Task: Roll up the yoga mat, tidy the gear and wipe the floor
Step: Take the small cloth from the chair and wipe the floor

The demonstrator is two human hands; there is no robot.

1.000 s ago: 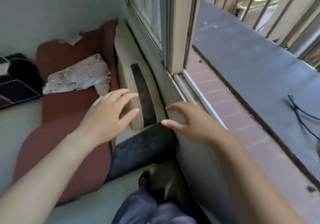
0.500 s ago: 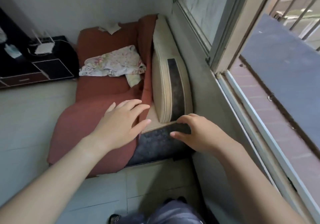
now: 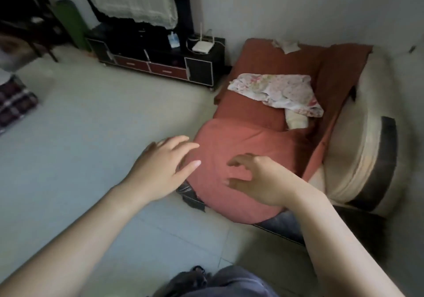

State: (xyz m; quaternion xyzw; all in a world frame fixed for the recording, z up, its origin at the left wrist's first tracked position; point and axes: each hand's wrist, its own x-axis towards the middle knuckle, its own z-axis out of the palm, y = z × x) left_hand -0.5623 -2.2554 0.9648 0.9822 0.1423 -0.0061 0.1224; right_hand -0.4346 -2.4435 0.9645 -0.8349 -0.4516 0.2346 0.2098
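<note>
A red cloth [image 3: 252,150] covers a low floor mattress in the room's right corner. My left hand [image 3: 165,168] hovers open over the cloth's near left edge, fingers spread. Just to its right, my right hand [image 3: 259,179] is above the cloth's rounded front end, fingers loosely curled and holding nothing. A dark mat or sheet [image 3: 190,195] pokes out from under the cloth at its front. A green rolled mat [image 3: 71,23] leans upright against the far wall at the left. A floral cloth [image 3: 275,92] lies crumpled on the red cover.
A beige cushion with a dark band [image 3: 358,150] stands on edge along the right wall. A low black cabinet [image 3: 160,60] carrying a white router [image 3: 202,46] stands by the far wall. A plaid fabric pile [image 3: 13,101] lies at the left. The tiled floor [image 3: 91,136] spreads between.
The view has swung left, away from the window, into the room. Both hands have moved from the beige cushion's end to above the red cloth's front.
</note>
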